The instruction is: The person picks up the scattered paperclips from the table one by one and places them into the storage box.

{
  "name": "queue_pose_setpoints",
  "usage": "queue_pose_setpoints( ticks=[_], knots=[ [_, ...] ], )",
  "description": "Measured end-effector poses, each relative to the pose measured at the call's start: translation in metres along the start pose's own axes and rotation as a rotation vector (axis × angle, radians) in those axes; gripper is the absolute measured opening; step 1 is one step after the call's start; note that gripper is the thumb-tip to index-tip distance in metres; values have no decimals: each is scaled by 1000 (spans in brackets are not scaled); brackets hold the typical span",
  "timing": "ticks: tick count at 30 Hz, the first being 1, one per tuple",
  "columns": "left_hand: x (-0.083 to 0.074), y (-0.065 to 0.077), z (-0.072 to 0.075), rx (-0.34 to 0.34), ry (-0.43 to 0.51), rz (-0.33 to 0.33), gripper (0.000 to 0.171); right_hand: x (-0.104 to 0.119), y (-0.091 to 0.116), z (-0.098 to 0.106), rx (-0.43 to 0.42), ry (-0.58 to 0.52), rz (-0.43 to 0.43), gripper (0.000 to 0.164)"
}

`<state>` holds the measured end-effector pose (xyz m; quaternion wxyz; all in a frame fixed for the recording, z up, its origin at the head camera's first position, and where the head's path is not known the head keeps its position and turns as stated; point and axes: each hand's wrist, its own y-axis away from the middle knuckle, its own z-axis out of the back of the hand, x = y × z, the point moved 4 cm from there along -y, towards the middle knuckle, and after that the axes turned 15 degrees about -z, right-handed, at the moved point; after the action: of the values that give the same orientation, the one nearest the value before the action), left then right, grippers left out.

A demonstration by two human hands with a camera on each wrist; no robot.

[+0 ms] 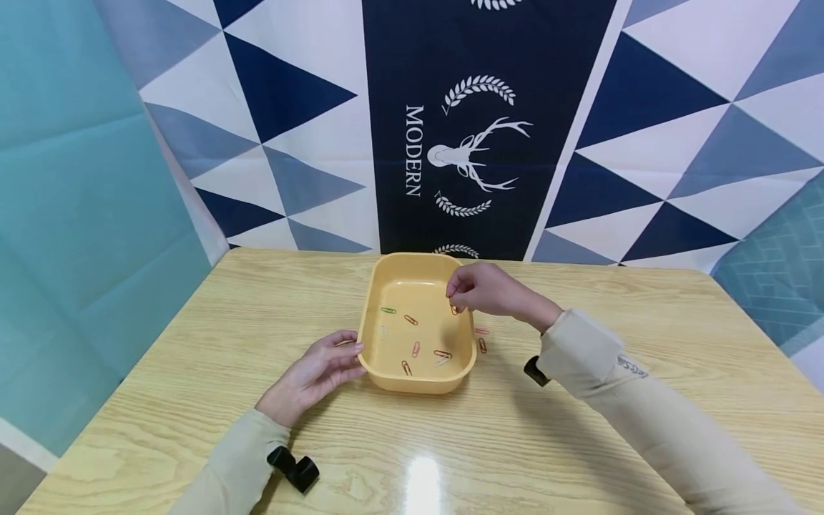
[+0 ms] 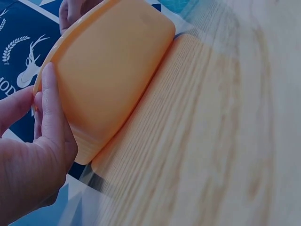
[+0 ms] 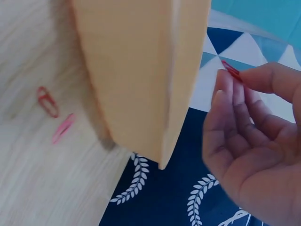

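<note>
Yellow tray [image 3: 131, 70] cut off at right wrist view's top, right sleeve print [image 1: 633, 366] too small to read

My right hand [image 1: 479, 289] pinching a red clip [image 1: 453, 310] over a yellow tray [image 1: 418, 384], my left hand [image 1: 320, 370] holding its rim, clips [image 1: 410, 320] inside

A tray [image 1: 421, 386] stands on a table [image 1: 676, 322], between two hands. The left hand [image 1: 322, 368] holds its left rim; several paper clips [image 1: 415, 349] lie inside, to that hand's right. The right hand [image 1: 489, 290] holds one clip [image 1: 453, 310] at the right rim. Two loose clips [image 1: 482, 345] lie on the table just before that hand, beside the tray. Behind both hands hangs a cloth [image 1: 309, 93].
</note>
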<state>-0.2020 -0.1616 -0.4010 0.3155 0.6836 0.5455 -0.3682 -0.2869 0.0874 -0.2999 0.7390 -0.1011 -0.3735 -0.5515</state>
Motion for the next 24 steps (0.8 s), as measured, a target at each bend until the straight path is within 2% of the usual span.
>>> queue_pose_setpoints(
  ticks=[10, 18, 24],
  knots=[
    [-1, 1, -1, -27, 16, 7, 22, 8, -18, -6, 70, -40, -110, 6],
    [-1, 2, 2, -39, 3, 9, 24, 19, -25, -10, 98, -43, -123, 6],
    [0, 1, 1, -30, 25, 15, 23, 25, -31, -12, 75, -37, -108, 4]
  ],
)
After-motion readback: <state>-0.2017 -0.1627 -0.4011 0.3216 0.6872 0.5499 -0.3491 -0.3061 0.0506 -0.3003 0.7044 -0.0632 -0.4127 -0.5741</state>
